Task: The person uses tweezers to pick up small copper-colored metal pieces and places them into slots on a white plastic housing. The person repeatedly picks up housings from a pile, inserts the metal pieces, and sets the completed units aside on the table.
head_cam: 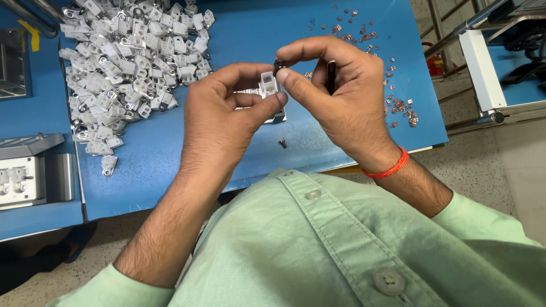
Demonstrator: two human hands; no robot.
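Left hand [227, 108] grips white plastic block [268, 84]; right hand [335, 91] pinches small dark screw [279, 65] at its top, not seated; heap of white parts [128, 62] waits.

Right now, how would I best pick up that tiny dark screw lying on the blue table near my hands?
Pinch the small dark screw across its middle from straight above with two fingertips. It lies flat and alone on the blue table, with open surface on both sides.
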